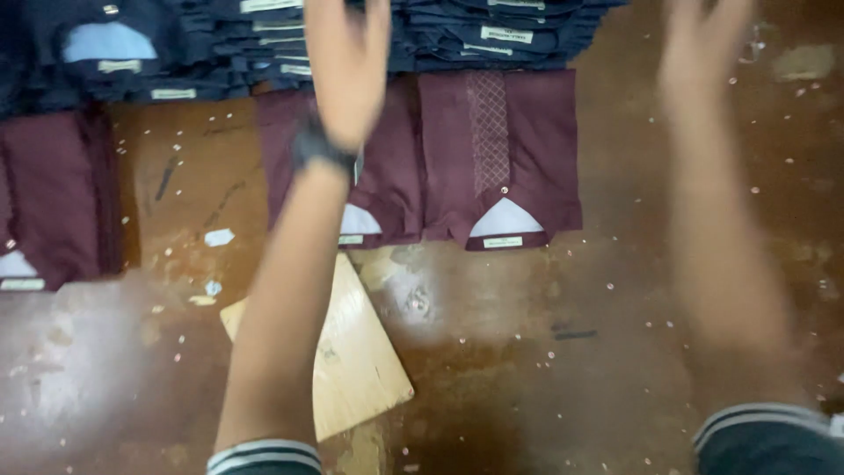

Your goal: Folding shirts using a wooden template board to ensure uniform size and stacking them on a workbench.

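Right hand [703,53]: motion-blurred, fingertips cut by top edge; grip undeterminable. Left hand [347,62]: fingertips cut off likewise, blurred. Maroon shirt [387,176]: partly hidden behind left forearm. Navy shirt stacks [492,35]: cropped at top. Wooden board [360,352]: partly covered by forearm.

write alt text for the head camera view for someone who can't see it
Seen from above, a person's left hand and motion-blurred right hand reach forward, holding nothing, over folded maroon shirts lying on a brown floor. Stacks of folded navy shirts sit beyond them, and a pale wooden board lies beneath the left forearm.
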